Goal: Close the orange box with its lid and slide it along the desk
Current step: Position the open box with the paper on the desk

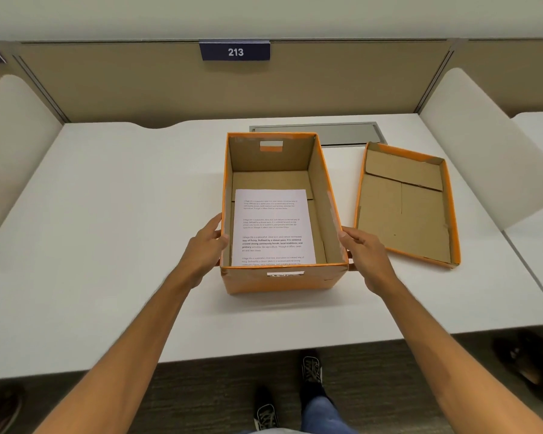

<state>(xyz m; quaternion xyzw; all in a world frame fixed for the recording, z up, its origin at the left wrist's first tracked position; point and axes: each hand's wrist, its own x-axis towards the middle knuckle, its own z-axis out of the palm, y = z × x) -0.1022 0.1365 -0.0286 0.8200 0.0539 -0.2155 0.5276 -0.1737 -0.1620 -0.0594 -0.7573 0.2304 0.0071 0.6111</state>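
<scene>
An open orange box point(282, 281) stands in the middle of the white desk, brown cardboard inside, with a printed sheet of paper point(273, 227) lying on its bottom. Its lid point(405, 208) lies upside down on the desk just to the right of the box. My left hand point(206, 245) rests flat against the box's left wall near the front corner. My right hand point(365, 255) is pressed against the right wall at the same height. Both hands have their fingers extended along the walls.
The white desk point(107, 214) is bounded by beige partition walls at the back and white side dividers. A grey metal cable hatch point(342, 133) sits behind the box. A sign reading 213 point(235, 51) hangs on the back partition. My feet show below the desk's front edge.
</scene>
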